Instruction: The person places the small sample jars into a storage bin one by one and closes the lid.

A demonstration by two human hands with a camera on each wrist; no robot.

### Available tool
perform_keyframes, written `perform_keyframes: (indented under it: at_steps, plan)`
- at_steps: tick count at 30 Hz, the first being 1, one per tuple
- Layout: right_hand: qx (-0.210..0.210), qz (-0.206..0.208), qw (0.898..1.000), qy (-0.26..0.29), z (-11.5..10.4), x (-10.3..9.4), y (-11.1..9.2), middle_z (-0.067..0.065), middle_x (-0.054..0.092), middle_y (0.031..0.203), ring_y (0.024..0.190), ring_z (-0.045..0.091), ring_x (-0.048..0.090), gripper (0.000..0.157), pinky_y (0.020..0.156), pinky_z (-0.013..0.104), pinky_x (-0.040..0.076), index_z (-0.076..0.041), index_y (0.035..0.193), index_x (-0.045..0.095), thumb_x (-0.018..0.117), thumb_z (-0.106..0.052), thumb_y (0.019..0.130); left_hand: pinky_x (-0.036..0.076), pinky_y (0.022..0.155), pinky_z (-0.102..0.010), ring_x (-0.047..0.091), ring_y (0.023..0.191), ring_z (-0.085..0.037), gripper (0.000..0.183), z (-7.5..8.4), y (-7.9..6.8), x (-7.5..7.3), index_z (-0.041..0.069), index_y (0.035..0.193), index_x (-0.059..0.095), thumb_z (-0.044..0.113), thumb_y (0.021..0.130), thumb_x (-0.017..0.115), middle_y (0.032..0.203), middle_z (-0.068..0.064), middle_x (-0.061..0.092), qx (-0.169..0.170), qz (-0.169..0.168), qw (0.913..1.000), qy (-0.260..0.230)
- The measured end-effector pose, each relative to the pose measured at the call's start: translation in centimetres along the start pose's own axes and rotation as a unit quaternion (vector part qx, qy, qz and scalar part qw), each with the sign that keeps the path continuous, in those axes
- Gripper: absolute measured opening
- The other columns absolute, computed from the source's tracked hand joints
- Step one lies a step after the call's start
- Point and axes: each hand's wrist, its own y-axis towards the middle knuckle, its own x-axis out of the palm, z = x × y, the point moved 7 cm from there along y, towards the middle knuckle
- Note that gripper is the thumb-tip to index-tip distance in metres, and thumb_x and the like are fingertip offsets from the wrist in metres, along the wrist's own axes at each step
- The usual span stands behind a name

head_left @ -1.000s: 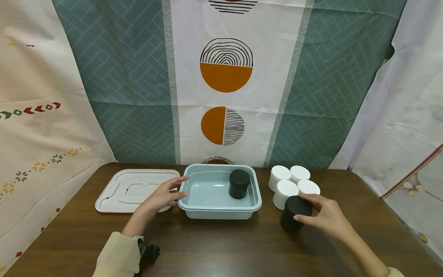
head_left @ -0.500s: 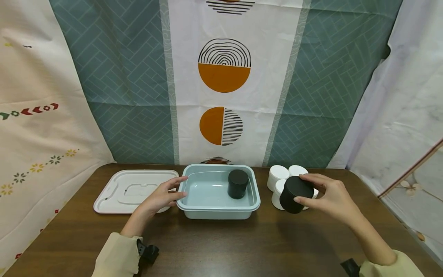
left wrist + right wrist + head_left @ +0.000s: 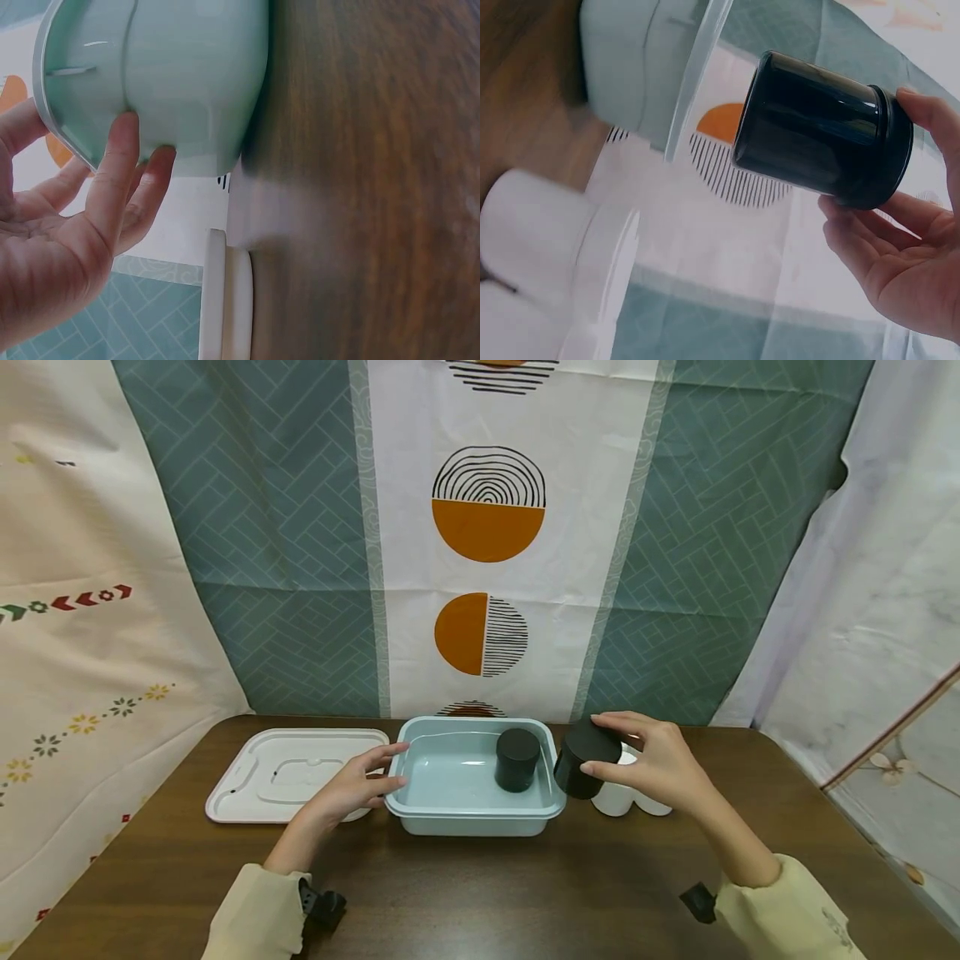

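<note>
Head view: right of centre, the right hand (image 3: 656,764) pinches a black jar (image 3: 587,760) over the tub's (image 3: 472,825) right rim, while the left hand (image 3: 363,783) holds its left. Seemingly mid-transfer; next calls for clearing that rim.

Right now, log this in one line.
left hand: touching blue bin; right hand: holding black jar off table; other black jar: inside bin; white jars: on table, partly hidden; white lid: on table

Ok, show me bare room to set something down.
Bare table: in front of the blue tub, between the sleeves. Inside the tub: left of the standing black jar. Crowded: right of the tub, with white jars and the held black jar.
</note>
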Motion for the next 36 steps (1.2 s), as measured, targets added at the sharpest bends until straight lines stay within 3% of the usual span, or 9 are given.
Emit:
perform_keyframes:
  at_steps: [7, 15, 27, 36]
  plan:
    - [0.001, -0.020, 0.999, 0.040, -0.9, 2.5, 2.0, 0.012, 0.059, 0.117, 0.107, 0.024, 0.055, 0.055, 0.090, 0.037, 0.045, 0.000, 0.116, 0.060, 0.080, -0.018, 0.068, 0.052, 0.076, -0.040, 0.051, 0.109, -0.033, 0.060, -0.1, 0.0, 0.0, 0.002, 0.139, 0.034, 0.014, 0.086, 0.062, 0.135, -0.030, 0.034, -0.003, 0.003, 1.0000, 0.001]
    - [-0.002, -0.031, 0.998, 0.053, -1.5, 5.0, 3.5, 0.010, 0.061, 0.113, 0.090, 0.019, 0.062, 0.054, 0.075, 0.036, 0.051, -0.001, 0.114, 0.062, 0.081, -0.022, 0.067, 0.051, 0.076, -0.040, 0.051, 0.109, -0.033, 0.059, -0.1, 0.1, 0.0, 0.003, 0.138, 0.035, 0.014, 0.086, 0.062, 0.135, -0.030, 0.035, -0.008, 0.007, 0.9999, 0.003]
    - [0.014, -0.054, 0.996, 0.063, -0.2, 8.0, 3.1, 0.014, 0.062, 0.111, 0.100, 0.025, 0.058, 0.054, 0.086, 0.038, 0.047, 0.002, 0.112, 0.063, 0.081, -0.022, 0.067, 0.052, 0.076, -0.040, 0.051, 0.109, -0.034, 0.057, 0.1, 0.0, 0.0, 0.002, 0.139, 0.034, 0.009, 0.088, 0.057, 0.135, -0.030, 0.034, -0.008, 0.005, 1.0000, 0.003]
    - [0.012, -0.074, 0.997, 0.000, 0.8, 9.6, 2.4, 0.011, 0.064, 0.107, 0.099, 0.025, 0.059, 0.055, 0.084, 0.038, 0.048, 0.000, 0.111, 0.064, 0.080, -0.029, 0.066, 0.052, 0.075, -0.040, 0.052, 0.107, -0.033, 0.057, 0.1, 0.0, 0.1, 0.003, 0.139, 0.034, 0.011, 0.088, 0.058, 0.133, -0.030, 0.036, -0.007, 0.003, 1.0000, 0.003]
